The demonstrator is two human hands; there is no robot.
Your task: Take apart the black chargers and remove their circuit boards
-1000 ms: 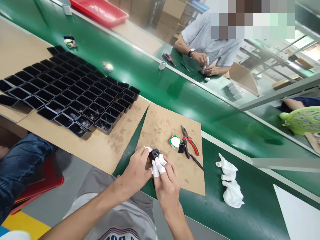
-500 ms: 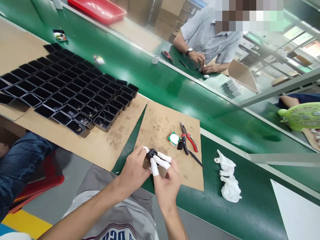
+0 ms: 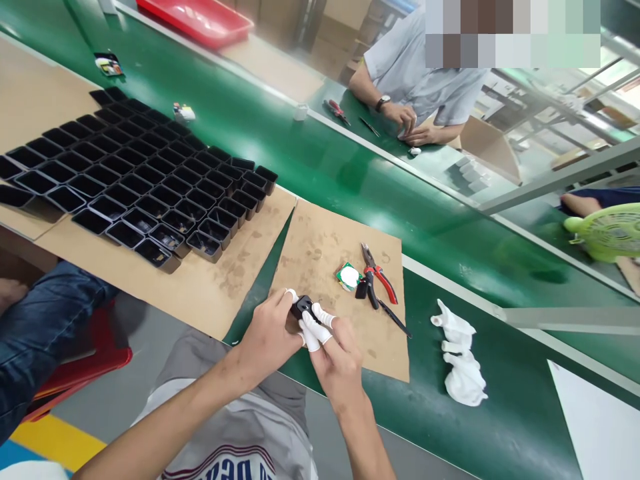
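Observation:
My left hand (image 3: 267, 331) is closed around a small black plastic box (image 3: 302, 306), held over the near edge of the brown cardboard mat (image 3: 320, 233). White finger cots cover some fingertips on both hands. My right hand (image 3: 336, 350) pinches at the right side and top of this box, its cotted fingers hiding part of it. Farther along the mat lies a green circuit board with a white round top (image 3: 349, 276). Beside it are red-and-black pliers (image 3: 373, 275) and a thin black tool (image 3: 395, 318), possibly tweezers.
Rows of open black boxes (image 3: 150, 167) fill the cardboard at left. White finger cots (image 3: 463, 353) lie in a pile on the green table at right. Small parts (image 3: 183, 112) sit on the green belt (image 3: 320, 160). Across it, a person in a grey shirt (image 3: 415, 73) works near a green fan (image 3: 610, 230).
My right fingers have shifted and bent slightly at the black box, showing more of its top. Parts on the green belt have moved toward the upper left.

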